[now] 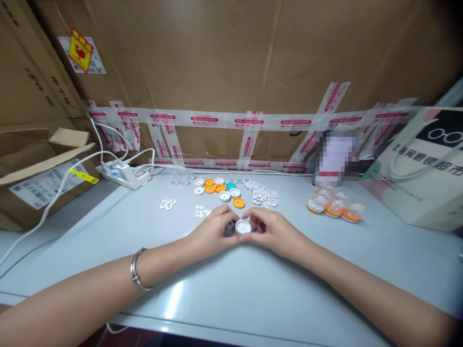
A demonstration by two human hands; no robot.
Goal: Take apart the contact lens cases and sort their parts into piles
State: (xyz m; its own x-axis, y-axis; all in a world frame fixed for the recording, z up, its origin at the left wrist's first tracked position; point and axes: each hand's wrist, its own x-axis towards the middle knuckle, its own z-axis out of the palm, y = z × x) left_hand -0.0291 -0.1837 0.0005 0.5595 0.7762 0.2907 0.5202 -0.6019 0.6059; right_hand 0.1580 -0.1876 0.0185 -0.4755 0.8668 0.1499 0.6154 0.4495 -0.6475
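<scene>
We list one white round cup [243, 228], at the middle of the grey table [202, 294], pinched from both sides: left hand [219, 229] and right hand [267, 230] each grasp its edge between thumb and fingers. Just beyond, far side: shallow rings [220, 188] in white, orange and teal. To their right, white perforated discs [265, 197], heaped. To their left, small white pieces [168, 203], loose. Far right: orange-based units [334, 210], clustered, with what appear to be clear domes, though blurred. Far left: one power strip [135, 181], cables attached; beside it, one open carton [47, 180].
</scene>
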